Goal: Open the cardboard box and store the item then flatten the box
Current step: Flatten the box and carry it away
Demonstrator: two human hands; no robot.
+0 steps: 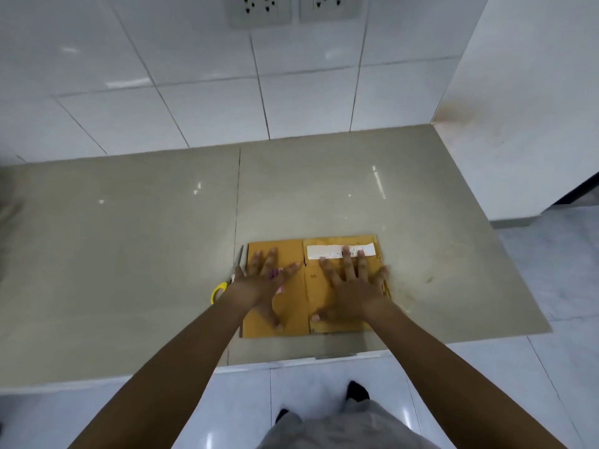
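The brown cardboard box (293,319) lies flat on the beige counter (129,238), near its front edge. A white label strip (327,250) runs along the box's far right part. My left hand (265,280) presses palm-down on the left half of the cardboard with fingers spread. Spread the same way, my right hand (351,286) rests flat on the right half, its fingertips reaching the label. Neither hand grips anything. No stored item is in view.
Scissors with a yellow handle (227,280) lie on the counter just left of the box, partly under my left wrist. A white tiled wall with two power sockets (259,9) stands behind. A white wall (518,108) bounds the counter's right side.
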